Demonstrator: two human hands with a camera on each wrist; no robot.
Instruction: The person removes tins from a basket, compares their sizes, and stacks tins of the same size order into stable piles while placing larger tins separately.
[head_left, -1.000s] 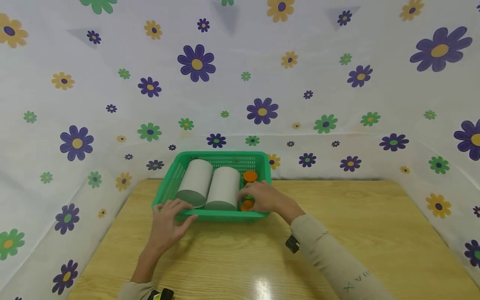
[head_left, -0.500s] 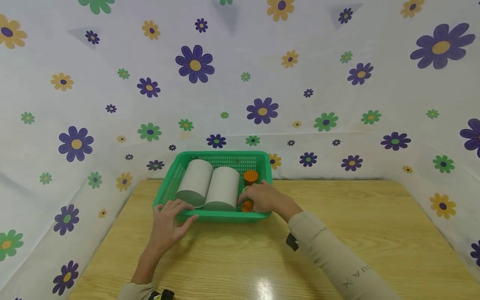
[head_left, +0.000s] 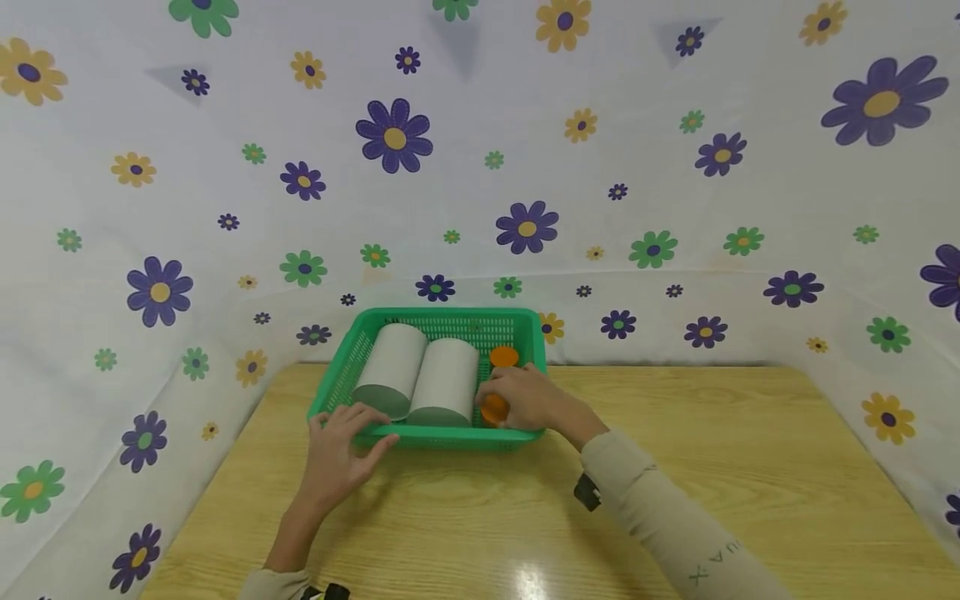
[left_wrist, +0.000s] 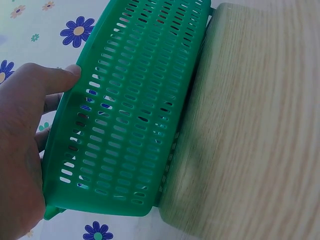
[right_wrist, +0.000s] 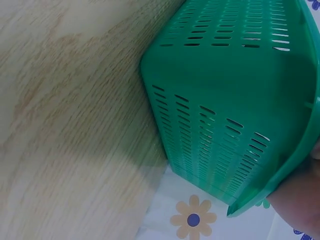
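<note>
A green plastic basket point(head_left: 427, 437) stands on the table against the cloth backdrop. Two white cylinders, the left one point(head_left: 392, 367) and the right one point(head_left: 446, 383), lie side by side in it. At its right end are two orange-topped pieces, a rear one point(head_left: 504, 357) and a front one point(head_left: 494, 412). My left hand point(head_left: 336, 454) grips the near rim toward the left corner, thumb outside and fingers over the edge. Reaching in over the near right corner, my right hand point(head_left: 528, 398) has its fingers curled about the front orange-topped piece, partly covering it.
The wooden table point(head_left: 675, 467) extends to both sides and in front of the basket. Behind it rises a white cloth backdrop point(head_left: 465, 192) with printed flowers. Both wrists wear small dark cameras, such as the right one point(head_left: 587, 492).
The front orange-topped piece shows more of its orange top now and looks tilted under my right fingers. My left hand keeps its hold on the rim; the whole view has shifted slightly.
</note>
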